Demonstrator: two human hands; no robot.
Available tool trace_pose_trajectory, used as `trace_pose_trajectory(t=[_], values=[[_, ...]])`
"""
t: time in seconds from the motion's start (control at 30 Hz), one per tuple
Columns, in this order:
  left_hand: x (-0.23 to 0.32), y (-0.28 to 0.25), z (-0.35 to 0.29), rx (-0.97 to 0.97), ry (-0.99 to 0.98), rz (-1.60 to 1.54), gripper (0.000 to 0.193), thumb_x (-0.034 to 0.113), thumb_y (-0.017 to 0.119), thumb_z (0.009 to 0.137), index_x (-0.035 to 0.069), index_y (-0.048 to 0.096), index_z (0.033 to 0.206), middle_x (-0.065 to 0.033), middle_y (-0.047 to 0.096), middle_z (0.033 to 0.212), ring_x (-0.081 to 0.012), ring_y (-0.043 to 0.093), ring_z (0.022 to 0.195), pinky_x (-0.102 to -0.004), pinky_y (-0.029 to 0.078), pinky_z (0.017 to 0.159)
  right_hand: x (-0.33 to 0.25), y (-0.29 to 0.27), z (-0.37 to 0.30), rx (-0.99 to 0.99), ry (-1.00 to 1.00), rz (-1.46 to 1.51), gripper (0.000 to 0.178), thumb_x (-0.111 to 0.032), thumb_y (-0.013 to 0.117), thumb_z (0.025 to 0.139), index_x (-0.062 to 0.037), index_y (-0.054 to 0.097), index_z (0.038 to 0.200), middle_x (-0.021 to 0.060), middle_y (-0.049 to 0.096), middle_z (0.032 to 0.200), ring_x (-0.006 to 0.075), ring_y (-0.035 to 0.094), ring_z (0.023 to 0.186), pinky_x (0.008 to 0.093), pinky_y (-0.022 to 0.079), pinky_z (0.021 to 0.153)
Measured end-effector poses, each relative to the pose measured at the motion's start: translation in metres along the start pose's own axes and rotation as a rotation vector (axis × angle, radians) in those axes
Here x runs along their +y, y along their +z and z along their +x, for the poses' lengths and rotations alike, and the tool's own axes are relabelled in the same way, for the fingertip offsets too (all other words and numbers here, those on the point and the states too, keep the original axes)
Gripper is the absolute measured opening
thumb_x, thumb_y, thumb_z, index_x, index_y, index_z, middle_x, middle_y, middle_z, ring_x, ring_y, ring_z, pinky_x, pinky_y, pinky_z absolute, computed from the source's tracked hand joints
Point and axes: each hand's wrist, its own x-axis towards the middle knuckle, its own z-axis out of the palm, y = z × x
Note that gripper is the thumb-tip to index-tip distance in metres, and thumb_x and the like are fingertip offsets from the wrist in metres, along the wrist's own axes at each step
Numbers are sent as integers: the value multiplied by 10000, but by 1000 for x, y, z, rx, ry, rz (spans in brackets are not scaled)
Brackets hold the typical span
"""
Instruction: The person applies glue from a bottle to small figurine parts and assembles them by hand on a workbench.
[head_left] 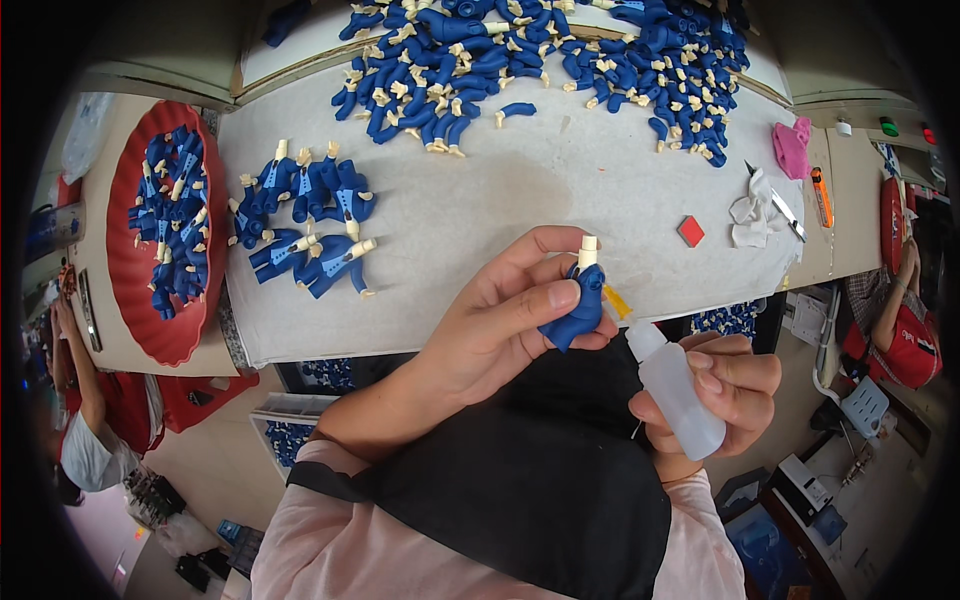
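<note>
My left hand (490, 325) pinches a small blue figurine torso (572, 322) with a cream neck peg pointing up, held above the table's near edge. A translucent squeeze bottle (682, 400) is gripped in my right hand (738, 385), tilted toward the torso. Its amber nozzle tip (615, 300) reaches the torso's side by the shoulder; whether they touch I cannot tell. Left of my hands lie several blue figurine bodies (315, 195) with arms fitted. Across the far side spreads a heap of loose blue arms (430, 85) with cream hands.
Figurine bodies fill a red scalloped basin (125, 290) at the left. Toward the right are a red square block (691, 231), crumpled tissue (755, 212), a craft knife (788, 215), an orange cutter (822, 197) and a pink cloth (791, 147). Other people sit at both sides.
</note>
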Motion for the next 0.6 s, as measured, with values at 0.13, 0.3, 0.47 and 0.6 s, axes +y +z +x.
trace_pose_trajectory(t=[0.13, 0.3, 0.47, 0.6], values=[[1, 3, -1, 26, 1, 39, 357, 120, 480, 843, 87, 357, 1177, -124, 474, 1030, -187, 558, 820, -270, 496, 708, 1, 3, 2, -9, -27, 17, 429, -191, 762, 605, -74, 482, 910, 47, 429, 790, 117, 462, 582, 214, 436, 472], [2, 2, -2, 50, 36, 110, 356, 119, 489, 840, 96, 357, 1171, -111, 477, 1038, -172, 551, 838, -277, 485, 726, 3, 0, 8, -100, -64, 39, 425, -173, 761, 609, -62, 484, 911, 54, 431, 794, 122, 463, 574, 215, 442, 471], [2, 4, -2, 78, 109, 233, 337, 113, 496, 835, 101, 352, 1140, -98, 478, 1032, -163, 541, 876, -281, 481, 737, 2, 0, 8, -146, -91, 12, 442, -151, 769, 594, -59, 485, 920, 58, 433, 797, 123, 463, 571, 220, 456, 472], [2, 3, -2, 99, 147, 280, 335, 101, 499, 832, 102, 352, 1134, -99, 478, 1028, -184, 537, 909, -287, 466, 751, 2, 0, 9, -161, -95, 14, 442, -149, 770, 592, -58, 484, 917, 59, 432, 798, 119, 457, 567, 211, 450, 462]])
